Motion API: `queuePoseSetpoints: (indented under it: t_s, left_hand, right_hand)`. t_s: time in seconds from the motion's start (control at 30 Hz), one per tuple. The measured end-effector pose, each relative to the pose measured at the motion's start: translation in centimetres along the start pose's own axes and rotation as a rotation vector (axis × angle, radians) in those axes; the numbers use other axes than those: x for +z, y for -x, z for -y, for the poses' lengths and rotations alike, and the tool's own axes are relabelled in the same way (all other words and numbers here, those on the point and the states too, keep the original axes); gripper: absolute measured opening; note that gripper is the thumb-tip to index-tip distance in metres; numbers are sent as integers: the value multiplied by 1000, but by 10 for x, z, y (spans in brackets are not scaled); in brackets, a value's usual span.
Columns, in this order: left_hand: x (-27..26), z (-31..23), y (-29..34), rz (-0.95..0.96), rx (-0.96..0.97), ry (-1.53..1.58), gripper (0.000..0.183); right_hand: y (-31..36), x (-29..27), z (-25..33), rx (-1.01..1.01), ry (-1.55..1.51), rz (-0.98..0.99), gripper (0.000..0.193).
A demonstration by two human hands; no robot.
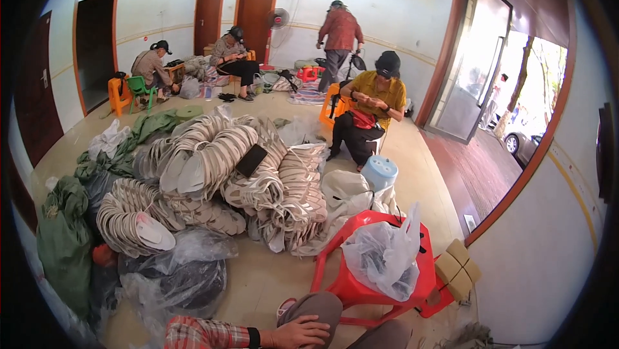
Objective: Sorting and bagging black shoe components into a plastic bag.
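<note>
My left hand (302,332), below a red plaid sleeve and a black wristband, lies flat on my grey-trousered knee (320,308). Its fingers are stretched out and hold nothing. My right hand is out of the picture. Beyond my knees sits a large heap of beige and white shoe uppers (213,149), nested in long curved rows. A flat black thing like a phone (251,160) rests on top of them. To the right of my knees stands a red plastic stool (351,291) with a crumpled clear plastic bag (385,255) on its seat.
Green sacks (64,236) and a plastic-wrapped dark bundle (187,278) lie left. A person in a yellow shirt (374,97) sits beyond a blue stool (380,172). Several other people are farther back. Tan blocks (458,268) lean near the red stool; a glass door (469,59) stands open at right.
</note>
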State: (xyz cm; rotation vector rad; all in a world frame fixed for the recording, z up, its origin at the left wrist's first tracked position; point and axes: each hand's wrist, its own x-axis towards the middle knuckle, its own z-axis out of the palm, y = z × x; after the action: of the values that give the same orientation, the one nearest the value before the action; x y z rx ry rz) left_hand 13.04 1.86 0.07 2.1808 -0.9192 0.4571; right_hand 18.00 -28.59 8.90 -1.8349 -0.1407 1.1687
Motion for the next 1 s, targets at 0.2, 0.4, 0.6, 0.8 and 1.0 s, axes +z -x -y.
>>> queuePoseSetpoints:
  t_s: [0.2,0.4,0.6,0.8,1.0]
  left_hand:
    - [0,-5,-6,4,-58,-15,21]
    - [4,-9,-9,58,-89,-58,22]
    - [7,-8,-10,81,-93,-56,22]
    - [8,-4,-11,64,-71,-60,23]
    - [8,-7,-5,48,-81,-58,23]
  right_hand:
    - [0,-6,6,19,-53,-11,23]
    - [3,-14,-2,1,-56,23,27]
    - [0,-17,-9,-6,-84,67,27]
    - [1,-18,-5,-12,-68,53,26]
    - [3,-15,-2,-12,-48,53,26]
